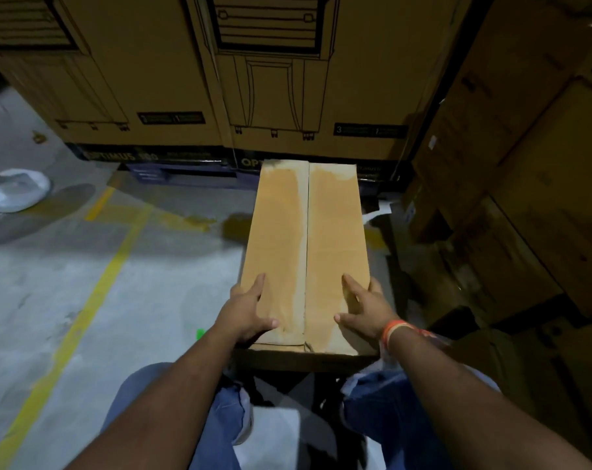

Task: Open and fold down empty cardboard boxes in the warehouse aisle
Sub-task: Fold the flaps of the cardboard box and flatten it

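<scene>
A long tan cardboard box [304,232] lies in front of me, its two top flaps closed and meeting at a centre seam. My left hand [248,308] rests on the near left flap, fingers wrapped over the left edge and thumb spread on top. My right hand [364,308], with an orange wristband, lies on the near right flap, its fingers reaching over the right edge. The box's near end sits just above my knees.
Large printed cartons [287,79] stand stacked behind the box, and more brown cartons [511,198] pile up at the right. Grey concrete floor with yellow lines [94,293] spreads to the left. A white shoe of another person [14,189] is at far left.
</scene>
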